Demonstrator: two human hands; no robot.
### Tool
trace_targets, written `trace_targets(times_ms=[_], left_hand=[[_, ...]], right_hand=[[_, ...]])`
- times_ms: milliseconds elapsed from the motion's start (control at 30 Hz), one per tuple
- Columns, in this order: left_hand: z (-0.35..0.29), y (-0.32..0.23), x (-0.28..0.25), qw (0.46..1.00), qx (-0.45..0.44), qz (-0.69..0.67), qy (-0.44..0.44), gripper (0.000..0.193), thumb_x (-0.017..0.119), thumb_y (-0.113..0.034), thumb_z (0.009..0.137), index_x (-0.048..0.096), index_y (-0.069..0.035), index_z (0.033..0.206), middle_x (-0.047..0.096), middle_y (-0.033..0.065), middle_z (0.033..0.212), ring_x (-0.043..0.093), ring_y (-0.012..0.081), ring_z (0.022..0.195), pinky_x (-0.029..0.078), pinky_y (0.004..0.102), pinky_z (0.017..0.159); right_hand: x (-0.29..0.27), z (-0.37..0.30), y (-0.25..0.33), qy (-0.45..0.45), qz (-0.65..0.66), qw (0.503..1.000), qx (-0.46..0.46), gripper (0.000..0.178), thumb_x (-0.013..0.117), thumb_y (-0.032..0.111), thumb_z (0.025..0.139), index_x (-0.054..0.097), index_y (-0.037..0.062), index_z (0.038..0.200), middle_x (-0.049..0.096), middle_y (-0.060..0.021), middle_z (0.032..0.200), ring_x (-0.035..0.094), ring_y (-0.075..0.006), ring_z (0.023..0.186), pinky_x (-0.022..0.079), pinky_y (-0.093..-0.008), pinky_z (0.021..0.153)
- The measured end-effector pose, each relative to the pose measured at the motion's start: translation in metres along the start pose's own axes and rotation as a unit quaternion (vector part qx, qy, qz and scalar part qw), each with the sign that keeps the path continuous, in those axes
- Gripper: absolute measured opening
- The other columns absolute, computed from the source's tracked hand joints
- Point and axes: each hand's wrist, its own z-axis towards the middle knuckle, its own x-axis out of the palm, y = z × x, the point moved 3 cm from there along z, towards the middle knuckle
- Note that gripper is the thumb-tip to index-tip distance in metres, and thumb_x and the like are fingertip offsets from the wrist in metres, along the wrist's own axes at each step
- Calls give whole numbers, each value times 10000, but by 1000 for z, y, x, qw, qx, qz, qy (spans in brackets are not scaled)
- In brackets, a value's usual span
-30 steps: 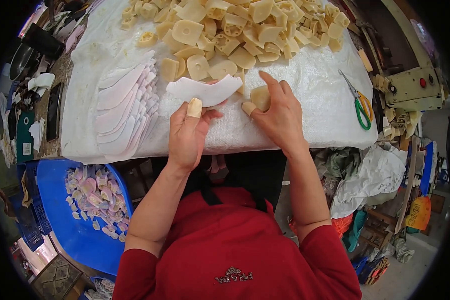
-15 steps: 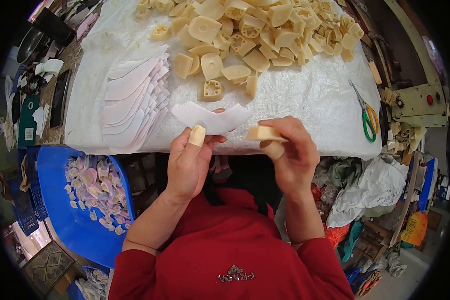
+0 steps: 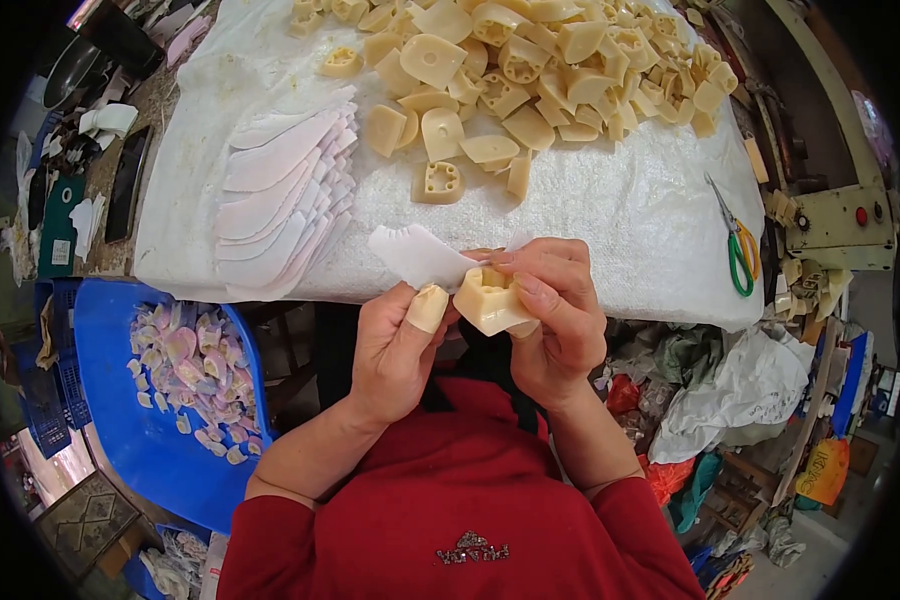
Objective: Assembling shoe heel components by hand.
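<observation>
My left hand (image 3: 398,345), a pale cover on its thumb, is closed on a white curved sheet piece (image 3: 418,255) with a notched end. Most of that sheet stands out beyond the fingers; its far end shows partly behind my right hand (image 3: 555,325). My right fingers grip a cream plastic shoe heel (image 3: 490,302), its hollowed, ribbed side facing up and away. Heel and sheet meet between the two hands, just off the table's near edge; fingers hide exactly where they touch.
Overlapping white curved pieces (image 3: 285,200) lie left on the white-covered table (image 3: 610,220). Cream heels (image 3: 530,70) are heaped at the back. Scissors (image 3: 735,240) lie at the right. A blue tub (image 3: 120,420) of small wrapped-looking pieces stands lower left; crumpled bags (image 3: 745,375) lie lower right.
My right hand has moved left with the heel, turning its hollow side into view and bringing it against the white sheet. The sheet has tilted and is partly covered by fingers.
</observation>
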Motion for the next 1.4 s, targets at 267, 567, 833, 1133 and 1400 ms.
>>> trace_targets(times_ms=[267, 567, 833, 1133, 1400], left_hand=[[-3, -1, 6, 992, 73, 100, -20, 401, 414, -229, 972, 495, 51, 1247, 588, 94, 1166, 545, 59, 863, 422, 177, 707], [6, -32, 0, 944, 205, 250, -70, 241, 485, -84, 930, 585, 60, 1096, 651, 81, 887, 572, 78, 661, 469, 198, 587], [7, -26, 1, 907, 219, 358, -36, 193, 548, -43, 891, 616, 49, 1047, 634, 101, 844, 574, 112, 650, 472, 228, 582], [6, -24, 6, 833, 302, 463, -15, 218, 595, -4, 846, 635, 5, 1060, 596, 97, 870, 576, 159, 721, 482, 258, 601], [15, -18, -6, 915, 244, 319, 29, 156, 676, -91, 810, 652, -16, 945, 552, 52, 788, 519, 138, 625, 451, 239, 579]], right_hand=[[-1, 2, -1, 8, -52, 999, -8, 434, 635, -82, 636, 581, 66, 1040, 637, -88, 964, 511, -251, 782, 434, -333, 676], [-7, 6, 1, 35, -158, 987, -21, 373, 679, 41, 593, 607, 124, 949, 631, -10, 893, 467, -230, 783, 324, -381, 726], [-4, 17, 13, 175, -299, 937, 45, 224, 618, 81, 595, 579, 139, 808, 474, 16, 759, 478, -219, 814, 258, -465, 766], [-5, 2, -5, 151, -197, 967, 61, 254, 627, 24, 619, 582, 117, 851, 493, -17, 786, 466, -214, 764, 263, -423, 757], [-8, -2, -2, 160, 8, 975, 153, 276, 624, -34, 654, 569, 78, 899, 495, -49, 795, 463, -237, 755, 286, -354, 745]])
